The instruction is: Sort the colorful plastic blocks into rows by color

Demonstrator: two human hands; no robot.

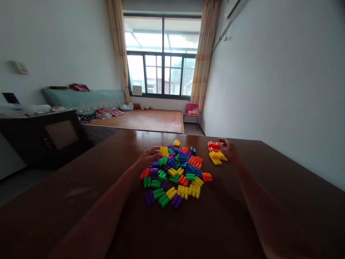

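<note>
Many coloured plastic pieces lie in a loose pile (pixel 174 172) at the middle of the table, in yellow, green, blue, purple and orange. My left hand (pixel 150 155) is at the pile's far left edge, its fingertips closed on a yellow piece (pixel 164 151). To the right of the pile is a separate small group, with red pieces (pixel 214 146) at the back and yellow pieces (pixel 217 158) in front. My right hand (pixel 226 146) is at the right side of this group, its fingers at the red pieces; whether it grips one is too small to tell.
The brown table (pixel 81 190) reaches toward a low bed (pixel 151 120). A dark cabinet (pixel 51 138) stands at the left, and a pink chair (pixel 192 109) is by the window beyond the table.
</note>
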